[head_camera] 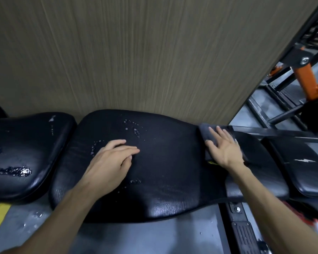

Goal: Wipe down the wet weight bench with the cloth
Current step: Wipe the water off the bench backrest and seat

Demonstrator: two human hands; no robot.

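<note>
**Desk:** What does the head view show at the bench?

**Photographer:** A person leans over a black padded weight bench (163, 162) set close against a wood-grain wall panel (136, 52). The right hand (226, 147) lies flat on a dark grey cloth (206, 132) at the right end of the long pad, fingers straight and fanned, pressing down rather than gripping. The left hand (110, 158) rests on the pad's middle, fingers loosely bent and close together, holding nothing.

**Desk:** Why that arrangement?

**Photographer:** It looks like bracing. The left hand seems to steady the body while the flat right palm spreads pressure across the cloth for a wide stroke.

**Desk:** Where is the water?

**Photographer:** Droplets (134, 129) bead near the far edge of the long pad, more sit just left of the left hand's fingertips, and a streak (13, 171) glistens on the separate seat pad (26, 153) to the left. By my reading, most of the wiping is yet to do.

**Desk:** Room to move?

**Photographer:** Open pad runs leftward from the cloth, though the left hand lies in that path. The far edge meets the wall, so strokes there are cramped. A gap divides the two pads. Black and orange machine framing (305, 77) crowds the right side; the near edge drops to a grey floor (136, 235).
</note>
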